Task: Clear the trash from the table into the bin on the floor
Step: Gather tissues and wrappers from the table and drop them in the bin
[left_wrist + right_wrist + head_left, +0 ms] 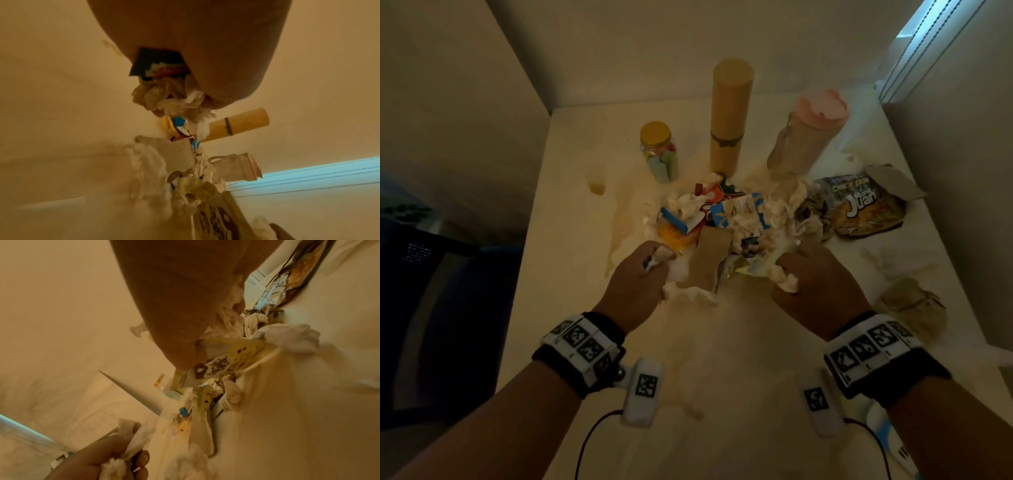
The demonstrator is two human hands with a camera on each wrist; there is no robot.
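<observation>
A heap of trash [732,219] made of crumpled tissues, torn wrappers and cardboard bits lies mid-table. My left hand [647,270] is at its near left edge, fingers curled round a tissue wad [168,97] and a dark wrapper scrap [156,65]. At the near right edge my right hand [791,274] grips a crumpled tissue [787,282] and a yellow printed wrapper [232,353]. A brown cardboard strip [709,260] lies between the hands. The left hand [102,464] also shows in the right wrist view, holding tissue. The bin is out of view.
Behind the heap stand a gold-lidded jar [658,150], a tall yellow cylinder [729,113] and a pink-lidded shaker bottle [808,133]. A snack bag [866,209] and a crumpled brown paper [911,305] lie to the right. The white table [571,240] is stained. Walls close in on both sides.
</observation>
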